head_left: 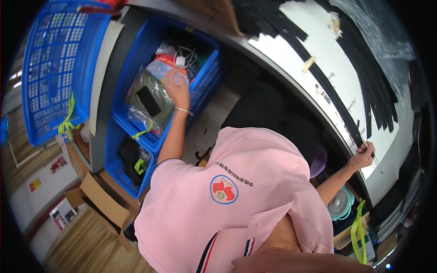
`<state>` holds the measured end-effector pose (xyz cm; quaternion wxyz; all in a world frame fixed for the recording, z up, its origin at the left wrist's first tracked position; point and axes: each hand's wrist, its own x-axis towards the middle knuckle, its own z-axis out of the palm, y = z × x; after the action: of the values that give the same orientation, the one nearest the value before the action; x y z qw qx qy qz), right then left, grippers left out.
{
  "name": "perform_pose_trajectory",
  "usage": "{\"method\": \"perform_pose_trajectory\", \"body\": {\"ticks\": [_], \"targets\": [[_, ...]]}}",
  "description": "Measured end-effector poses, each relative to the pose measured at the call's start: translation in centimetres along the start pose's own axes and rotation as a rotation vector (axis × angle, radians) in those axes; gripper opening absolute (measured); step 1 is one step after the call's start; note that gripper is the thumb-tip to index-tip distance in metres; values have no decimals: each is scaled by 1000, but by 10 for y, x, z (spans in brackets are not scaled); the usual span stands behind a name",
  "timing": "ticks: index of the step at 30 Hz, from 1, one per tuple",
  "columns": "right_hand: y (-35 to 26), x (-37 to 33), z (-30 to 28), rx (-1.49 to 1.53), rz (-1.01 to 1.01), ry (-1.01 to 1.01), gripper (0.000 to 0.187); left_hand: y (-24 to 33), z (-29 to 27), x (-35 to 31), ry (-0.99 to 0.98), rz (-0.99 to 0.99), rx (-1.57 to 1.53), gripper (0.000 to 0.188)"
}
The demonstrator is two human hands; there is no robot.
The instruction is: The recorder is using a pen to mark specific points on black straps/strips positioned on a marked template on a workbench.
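Observation:
My left hand (177, 88), with a thin bracelet at its wrist, reaches over a blue plastic crate (119, 98). Its fingers are smeared by motion beside a red-and-white plastic bag (157, 68). Close by are a white charger with its cable (180, 60) and a black phone (149, 101), which lies on an olive item in clear plastic (133, 96). At the edge of the white table (318, 93), my right hand (363, 156) is closed on a slim pointed metal tool (379, 165). The end of a long black strip (334, 94) lies at its fingertips.
More black strips (371, 75) and clear plastic sheeting (380, 27) lie on the table. Another blue crate (68, 50) stands at far left, with an open cardboard box (102, 200) below. A small teal fan (341, 203) and purple basket (318, 162) sit under the table's edge.

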<state>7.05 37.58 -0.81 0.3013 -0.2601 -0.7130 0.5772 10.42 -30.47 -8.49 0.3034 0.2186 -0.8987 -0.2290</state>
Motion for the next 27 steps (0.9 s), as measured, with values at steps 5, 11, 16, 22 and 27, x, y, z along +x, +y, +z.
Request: {"method": "perform_pose_trajectory", "body": {"ticks": [5, 11, 16, 22, 27], "targets": [[-5, 1, 10, -20, 14, 14, 20, -166, -37, -22, 101, -528, 558, 57], [-6, 5, 13, -31, 4, 27, 22, -250, -43, -64, -1, -774, 724, 76], [1, 12, 7, -86, 9, 88, 22, -293, -39, -70, 43, -457, 675, 73], [-45, -29, 38, -159, -63, -73, 27, -277, -45, -58, -79, -601, 653, 75], [-71, -81, 67, -462, -314, -185, 29, -249, -46, -38, -157, -815, 754, 80]]}}
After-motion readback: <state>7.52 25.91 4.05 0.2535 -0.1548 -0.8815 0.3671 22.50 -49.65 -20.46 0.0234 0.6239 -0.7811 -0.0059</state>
